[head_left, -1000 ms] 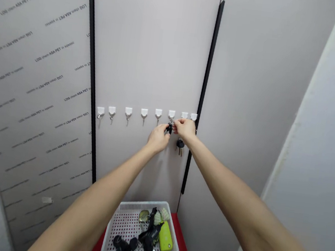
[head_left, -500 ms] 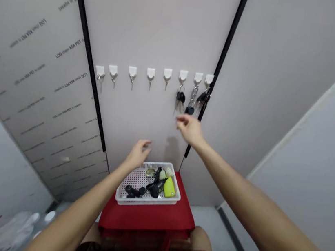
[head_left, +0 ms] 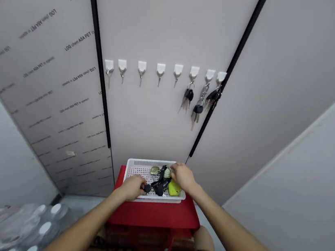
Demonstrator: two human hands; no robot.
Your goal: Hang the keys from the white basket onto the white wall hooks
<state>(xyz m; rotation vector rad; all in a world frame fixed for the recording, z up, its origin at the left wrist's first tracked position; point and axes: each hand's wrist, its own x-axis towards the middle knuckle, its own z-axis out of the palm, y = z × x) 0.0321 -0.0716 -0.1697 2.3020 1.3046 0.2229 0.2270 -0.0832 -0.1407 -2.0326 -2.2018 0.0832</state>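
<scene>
In the white perforated basket (head_left: 150,163) lie several sets of keys and charms. My left hand (head_left: 133,187) is inside its left front part, fingers curled round a set of black-headed keys (head_left: 147,188), most of it covered by the hand. At the right rim, my right hand (head_left: 183,177) reaches in with bent fingers closed at a pale green ridged keychain (head_left: 167,173); its fingertips are partly hidden. Below that hand rests a yellow-green key case (head_left: 174,188). Black keys and straps (head_left: 161,184) fill the middle, with an olive-coloured fob (head_left: 155,170) behind them.
White hooks (head_left: 161,69) run in a row along the wall. The three rightmost hold keys: black keys (head_left: 188,95), chained keys (head_left: 198,109) and another dark bunch (head_left: 214,94). The basket stands on a red stool (head_left: 155,214). Plastic-wrapped bottles (head_left: 45,229) stand at lower left.
My right hand has dropped from beneath the hanging keys to the basket's right side. My left hand has come down from above the basket onto the black keys. The view has shifted slightly.
</scene>
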